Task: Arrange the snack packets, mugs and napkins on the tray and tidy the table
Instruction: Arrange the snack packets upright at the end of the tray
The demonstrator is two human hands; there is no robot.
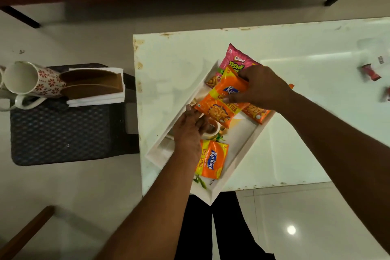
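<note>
At lower centre of the frame, a white rectangular tray sits skewed on the glossy pale tabletop, one corner overhanging the near edge. An orange Kurkure packet lies flat in its near end. Left hand: fingers loosely open, tips touching the lower corner of a second orange packet. Right hand: pinching that packet's upper part, thumb below, fingers above. Beyond, pink Bingo packet, crinkled foil. Far left of the frame: floral mug on its side, folded white napkins under wooden holders, on a dark woven stool.
</note>
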